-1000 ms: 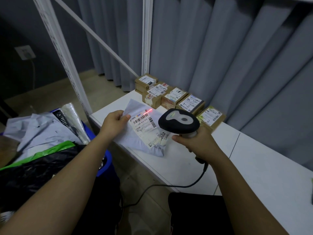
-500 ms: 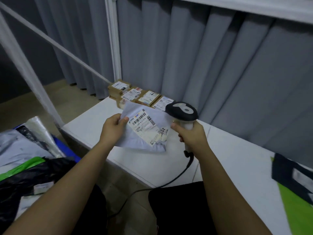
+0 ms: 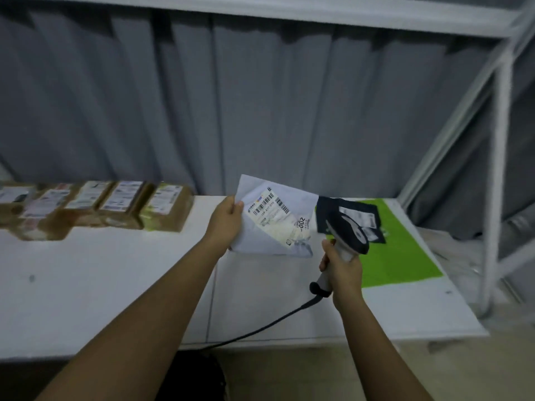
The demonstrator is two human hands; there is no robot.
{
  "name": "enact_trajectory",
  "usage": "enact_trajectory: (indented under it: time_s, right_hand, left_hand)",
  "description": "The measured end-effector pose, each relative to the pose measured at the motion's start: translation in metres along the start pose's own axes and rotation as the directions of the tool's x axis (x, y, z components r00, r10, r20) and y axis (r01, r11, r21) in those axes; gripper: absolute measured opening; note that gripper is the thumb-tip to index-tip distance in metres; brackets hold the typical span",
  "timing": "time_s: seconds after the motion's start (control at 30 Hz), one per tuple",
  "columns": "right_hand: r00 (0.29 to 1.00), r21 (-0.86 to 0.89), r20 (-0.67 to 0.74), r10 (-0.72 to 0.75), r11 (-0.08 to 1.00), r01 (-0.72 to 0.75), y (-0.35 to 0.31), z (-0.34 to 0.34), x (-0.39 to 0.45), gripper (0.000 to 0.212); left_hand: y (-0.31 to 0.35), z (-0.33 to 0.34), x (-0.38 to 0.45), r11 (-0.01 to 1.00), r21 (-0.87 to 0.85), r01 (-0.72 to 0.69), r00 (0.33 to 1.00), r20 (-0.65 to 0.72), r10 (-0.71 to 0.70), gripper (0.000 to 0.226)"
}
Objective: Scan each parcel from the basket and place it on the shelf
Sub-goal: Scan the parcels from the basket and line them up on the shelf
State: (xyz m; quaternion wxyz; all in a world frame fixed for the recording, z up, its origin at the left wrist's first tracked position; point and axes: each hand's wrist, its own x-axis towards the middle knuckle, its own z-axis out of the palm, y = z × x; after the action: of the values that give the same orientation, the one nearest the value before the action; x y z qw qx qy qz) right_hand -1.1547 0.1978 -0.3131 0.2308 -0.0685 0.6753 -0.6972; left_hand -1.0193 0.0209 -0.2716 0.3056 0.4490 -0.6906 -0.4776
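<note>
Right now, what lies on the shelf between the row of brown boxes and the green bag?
In the head view, bare white shelf; above it the left hand holds the white parcel between brown boxes and green bag.

Both forearms are bare right up to the near edge of the view, with no sleeves, watch or rings showing on the left hand [image 3: 225, 219] or the right hand [image 3: 344, 267].

Five cardboard boxes [image 3: 115, 206] – three mailers: white [image 3: 275, 224], black [image 3: 356, 218], green [image 3: 399, 256] – one scanner [image 3: 347, 235].
</note>
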Motion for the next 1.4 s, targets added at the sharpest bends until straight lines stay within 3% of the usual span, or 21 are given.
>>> enact_trajectory:
  time_s: [0.17,0.3,0.37,0.43,0.57,0.73,0.9,1.03,1.13,1.2,1.4]
  right_hand:
    - [0.989,0.102,-0.134,0.066,0.993,-0.052,0.01,-0.06,0.022,0.024]
    - [0.969,0.142,-0.222,0.105,0.987,-0.075,0.024,-0.089,0.036,0.017]
    - [0.966,0.144,-0.23,0.118,0.986,-0.086,0.028,-0.092,0.044,0.013]
    - [0.967,0.139,-0.228,0.118,0.986,-0.088,0.031,-0.087,0.054,0.015]
    - [0.983,0.106,-0.148,0.105,0.99,-0.09,0.036,-0.063,0.068,0.016]
    - [0.995,0.111,-0.014,0.102,0.989,-0.1,0.034,-0.021,0.058,0.008]
    - [0.956,0.064,0.251,0.155,0.982,-0.176,0.018,0.041,0.023,0.023]
    - [0.852,-0.052,0.522,0.048,0.998,-0.025,-0.009,0.105,-0.04,0.03]
    - [0.703,-0.061,0.71,-0.034,0.992,0.11,-0.026,0.152,-0.095,0.045]
    - [0.595,-0.04,0.8,-0.082,0.981,0.19,-0.032,0.182,-0.134,0.055]
    - [0.296,0.041,0.945,-0.139,0.948,0.314,-0.023,0.262,-0.259,0.058]
  left_hand:
    - [0.007,0.112,0.01,0.994,0.004,0.108,0.984,0.14,-0.107,0.028]
    - [0.018,0.181,0.03,0.982,-0.037,0.186,0.946,0.275,-0.169,0.031]
    - [0.02,0.206,0.041,0.944,-0.156,0.29,0.892,0.403,-0.207,0.036]
    - [0.017,0.218,0.05,0.918,-0.158,0.365,0.831,0.5,-0.244,0.055]
    - [-0.003,0.197,0.062,0.96,-0.027,0.28,0.832,0.505,-0.229,0.063]
    - [-0.015,0.117,0.043,0.993,0.038,0.116,0.899,0.421,-0.121,0.031]
    - [-0.007,0.023,0.002,0.995,0.071,0.07,0.964,0.251,-0.086,0.022]
    - [-0.003,-0.07,-0.045,0.998,0.02,0.058,0.997,0.042,-0.059,0.019]
    - [-0.004,-0.141,-0.085,1.0,-0.019,0.015,0.99,-0.139,-0.017,0.019]
    - [-0.01,-0.185,-0.113,0.998,-0.058,0.003,0.968,-0.252,-0.017,0.022]
    - [-0.058,-0.302,-0.212,0.992,-0.125,0.021,0.832,-0.548,-0.087,0.02]
